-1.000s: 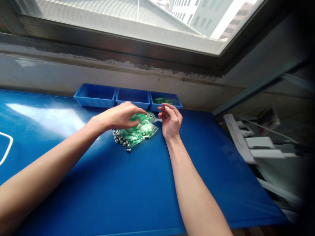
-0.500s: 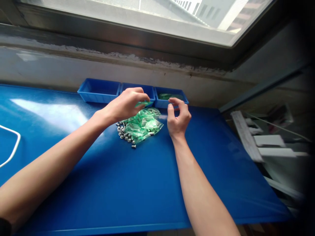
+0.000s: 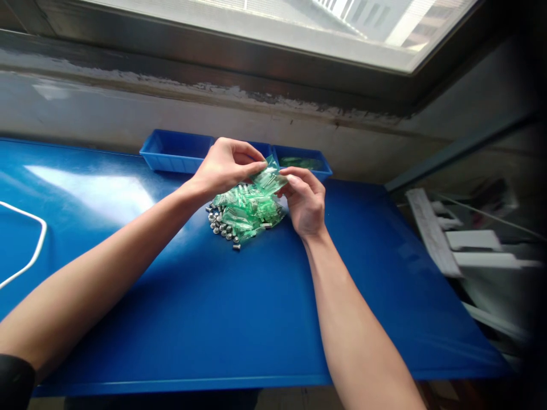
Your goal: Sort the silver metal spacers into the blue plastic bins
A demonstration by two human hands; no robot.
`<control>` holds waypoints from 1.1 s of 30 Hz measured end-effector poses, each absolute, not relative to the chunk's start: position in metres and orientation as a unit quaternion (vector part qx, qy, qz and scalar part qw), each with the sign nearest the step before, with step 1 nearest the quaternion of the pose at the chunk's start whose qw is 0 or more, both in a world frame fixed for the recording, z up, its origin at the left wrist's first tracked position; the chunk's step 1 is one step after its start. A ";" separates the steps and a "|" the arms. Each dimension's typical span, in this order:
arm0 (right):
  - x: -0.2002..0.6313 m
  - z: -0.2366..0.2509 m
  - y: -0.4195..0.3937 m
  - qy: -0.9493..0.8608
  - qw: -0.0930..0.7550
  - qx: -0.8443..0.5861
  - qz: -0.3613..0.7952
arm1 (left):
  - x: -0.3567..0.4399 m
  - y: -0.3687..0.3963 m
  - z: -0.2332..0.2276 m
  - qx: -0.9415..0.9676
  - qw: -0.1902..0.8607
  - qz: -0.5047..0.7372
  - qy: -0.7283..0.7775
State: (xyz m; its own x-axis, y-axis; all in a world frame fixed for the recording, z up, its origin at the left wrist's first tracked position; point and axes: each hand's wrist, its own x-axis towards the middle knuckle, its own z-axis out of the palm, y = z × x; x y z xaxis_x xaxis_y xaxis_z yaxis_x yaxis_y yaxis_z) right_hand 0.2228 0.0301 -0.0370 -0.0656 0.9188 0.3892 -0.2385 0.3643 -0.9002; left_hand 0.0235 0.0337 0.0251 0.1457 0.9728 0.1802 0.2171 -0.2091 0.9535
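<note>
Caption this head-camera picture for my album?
Both hands, left hand and right hand, pinch one green bag above a bag pile.

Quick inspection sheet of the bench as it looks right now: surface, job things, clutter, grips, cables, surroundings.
Surface: glossy blue table, window glare at left.
Job's things: one small green bag pinched between both hands; pile of green bags beneath; loose metal screws beside the pile.
Clutter: three blue bins by the wall; the right one holds green bags.
Grips: left hand and right hand both shut on the bag.
Cables: white cord at far left.
Surroundings: window above; white shelving at right.
</note>
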 end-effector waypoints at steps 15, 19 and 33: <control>0.225 -0.050 0.049 -0.513 0.623 -0.362 0.467 | 0.000 0.037 0.027 0.876 0.188 0.202 0.395; 0.224 -0.054 0.052 -0.541 0.621 -0.357 0.441 | 0.000 0.038 0.023 0.903 0.183 0.127 0.367; 0.222 -0.048 0.038 -0.566 0.594 -0.375 0.432 | -0.002 0.044 0.016 0.896 0.169 0.163 0.378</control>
State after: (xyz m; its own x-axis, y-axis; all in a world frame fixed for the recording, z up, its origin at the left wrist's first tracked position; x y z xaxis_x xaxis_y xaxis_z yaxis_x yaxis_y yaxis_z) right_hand 0.2219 0.0383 -0.0482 -0.0139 0.9371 0.3487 -0.0881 0.3462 -0.9340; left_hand -0.0023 0.0440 0.0160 0.6618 0.7316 0.1640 0.6218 -0.6577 0.4251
